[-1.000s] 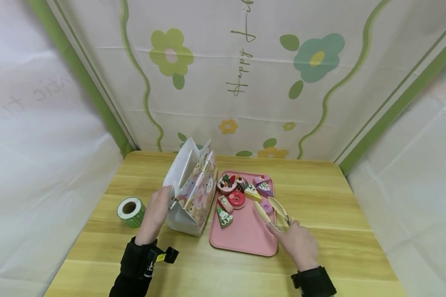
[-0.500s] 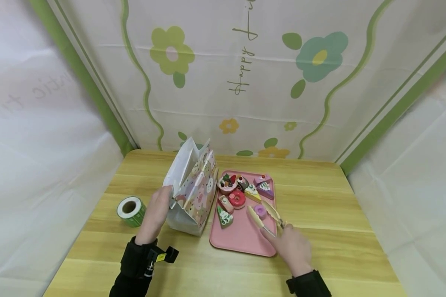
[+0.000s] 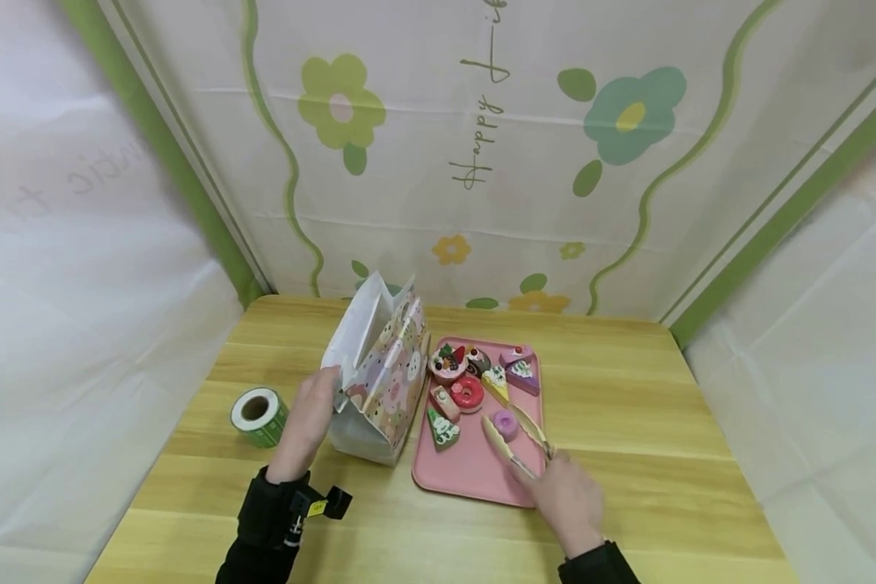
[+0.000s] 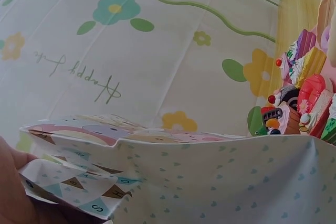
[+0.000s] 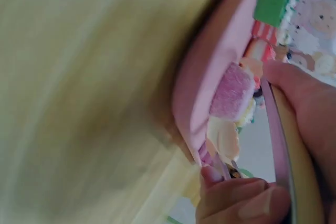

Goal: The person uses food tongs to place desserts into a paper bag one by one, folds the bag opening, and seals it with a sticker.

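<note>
My left hand [image 3: 308, 422] grips the near edge of a patterned paper bag [image 3: 394, 381] that stands upright with its top open. In the left wrist view the fingers and thumb show at the folded rim of the bag [image 4: 220, 182]. My right hand [image 3: 569, 496] holds a pair of tongs [image 3: 498, 442] with cream tips. The tips lie on either side of a small purple toy donut [image 3: 505, 424] on the pink tray [image 3: 460, 474]. Up close in the right wrist view, the donut [image 5: 232, 92] looks sparkly, with a tong tip [image 5: 224, 137] beside it.
Several toy cakes crowd the tray's far and left parts, among them a red donut [image 3: 467, 393], a green slice [image 3: 444, 430] and a fruit-topped cake [image 3: 448, 363]. A green label roll [image 3: 259, 416] stands on the wooden table [image 3: 628, 389], left of my left hand. Patterned cloth surrounds the table.
My right hand and the tongs have moved left and slightly nearer. The purple donut has slid the same way, from the tray's right edge inward. My left hand stays at the bag.
</note>
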{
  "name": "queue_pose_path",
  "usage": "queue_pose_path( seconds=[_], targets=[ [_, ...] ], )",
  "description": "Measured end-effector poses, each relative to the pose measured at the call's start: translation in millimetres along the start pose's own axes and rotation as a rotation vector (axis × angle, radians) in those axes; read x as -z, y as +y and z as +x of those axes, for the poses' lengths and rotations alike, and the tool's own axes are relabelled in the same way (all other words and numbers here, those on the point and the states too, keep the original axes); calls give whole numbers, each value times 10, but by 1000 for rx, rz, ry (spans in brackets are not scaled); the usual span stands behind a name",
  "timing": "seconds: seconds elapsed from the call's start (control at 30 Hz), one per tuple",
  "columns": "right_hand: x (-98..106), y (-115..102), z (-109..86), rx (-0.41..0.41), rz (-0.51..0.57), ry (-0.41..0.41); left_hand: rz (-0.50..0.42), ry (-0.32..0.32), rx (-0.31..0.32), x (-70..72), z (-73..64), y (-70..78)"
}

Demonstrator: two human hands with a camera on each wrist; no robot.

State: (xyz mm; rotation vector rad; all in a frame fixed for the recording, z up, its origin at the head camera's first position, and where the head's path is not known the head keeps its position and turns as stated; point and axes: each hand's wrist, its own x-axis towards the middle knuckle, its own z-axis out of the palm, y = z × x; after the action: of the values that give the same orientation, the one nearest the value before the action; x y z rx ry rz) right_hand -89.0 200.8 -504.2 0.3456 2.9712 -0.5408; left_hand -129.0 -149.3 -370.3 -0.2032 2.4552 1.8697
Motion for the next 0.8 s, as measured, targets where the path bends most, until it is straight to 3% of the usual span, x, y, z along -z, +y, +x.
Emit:
queue_pose_path(
  seconds=[0.33, 0.8],
  targets=[
    [-188, -43, -111, 23, -67, 130, -8, -6, -6, 6, 2, -21],
    [-288, -56, -117, 78, -105, 180, -5, -11, 18, 3, 13, 0]
  ],
)
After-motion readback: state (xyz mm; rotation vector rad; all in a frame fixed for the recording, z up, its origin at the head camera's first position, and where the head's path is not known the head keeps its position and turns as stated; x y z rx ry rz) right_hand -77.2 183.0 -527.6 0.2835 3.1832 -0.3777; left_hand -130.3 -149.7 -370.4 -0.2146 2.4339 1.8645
